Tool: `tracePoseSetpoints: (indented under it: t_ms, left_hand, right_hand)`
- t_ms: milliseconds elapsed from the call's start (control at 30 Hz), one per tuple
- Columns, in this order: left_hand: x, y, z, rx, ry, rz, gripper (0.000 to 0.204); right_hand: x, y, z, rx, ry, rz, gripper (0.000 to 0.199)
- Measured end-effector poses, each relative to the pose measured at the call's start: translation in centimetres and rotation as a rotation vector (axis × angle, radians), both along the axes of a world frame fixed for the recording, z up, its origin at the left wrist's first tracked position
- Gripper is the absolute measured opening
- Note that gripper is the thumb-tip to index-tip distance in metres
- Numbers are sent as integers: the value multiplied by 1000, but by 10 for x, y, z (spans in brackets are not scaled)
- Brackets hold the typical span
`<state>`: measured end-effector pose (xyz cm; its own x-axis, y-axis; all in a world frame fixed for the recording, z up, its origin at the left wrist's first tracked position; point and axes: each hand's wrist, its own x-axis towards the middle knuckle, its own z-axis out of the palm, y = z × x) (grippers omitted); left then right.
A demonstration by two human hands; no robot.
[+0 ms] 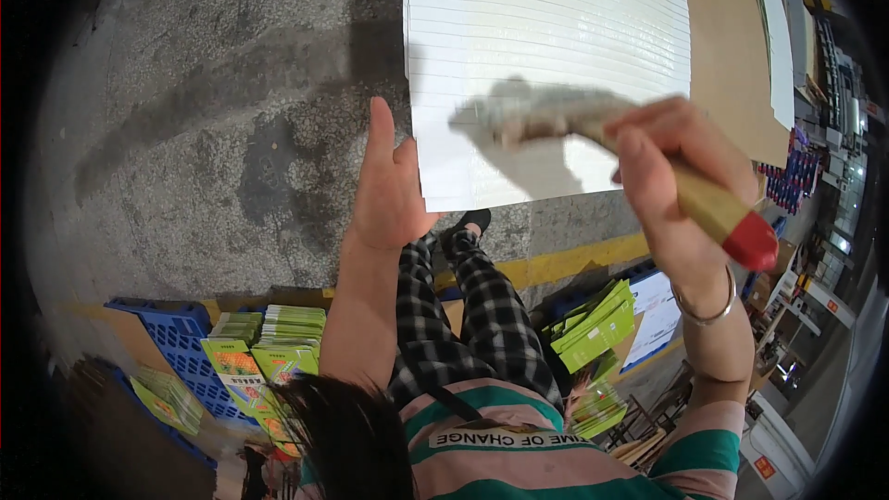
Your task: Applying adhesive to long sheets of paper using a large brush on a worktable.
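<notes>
My right hand (676, 176) grips a brush (713, 208) with a wooden handle and a red end. Its grey bristles (532, 116) lie blurred on the face of a fanned stack of white sheets (546, 28). My left hand (389, 190) is flat, fingers straight, with the palm pressed against the lower left edge of that stack; it holds nothing. A silver bangle sits on my right wrist.
A brown board (732, 65) lies under the stack on the right. Grey concrete floor (213, 111) spreads to the left, with a yellow line (574, 259) across it. A blue plastic pallet (181, 343) and piles of green printed packets (269, 352) are below.
</notes>
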<state>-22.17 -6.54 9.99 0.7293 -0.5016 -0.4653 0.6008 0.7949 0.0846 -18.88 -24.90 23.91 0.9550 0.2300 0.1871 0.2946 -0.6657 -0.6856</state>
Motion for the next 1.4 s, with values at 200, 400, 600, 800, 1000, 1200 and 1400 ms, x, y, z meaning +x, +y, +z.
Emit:
tracePoseSetpoints:
  t_ms: [200, 400, 600, 800, 1000, 1200, 1400]
  left_hand:
    - [-5, 2, 0, 52, -11, -28, 92]
    - [-5, -1, -8, -16, -160, -60, 96]
    - [-17, 7, -22, -251, -77, 42, 88]
    - [-43, -30, -45, -111, 274, 348, 61]
    - [-42, -90, -62, -120, -1, 59, 57]
    - [-32, -116, -69, -153, -14, 49, 59]
    - [-31, -127, -74, -76, -104, -9, 61]
  right_hand:
    - [-7, -3, -14, -26, 41, 227, 15]
    - [34, -6, -16, 117, -21, -46, 18]
    - [2, -41, -4, 84, 170, -8, 15]
    - [-4, -99, -19, 80, 129, -232, 13]
    - [-53, -104, -1, 23, 195, -233, 8]
    - [-43, -121, -11, 122, 201, -140, 9]
    - [10, -133, -24, 331, 65, -330, 9]
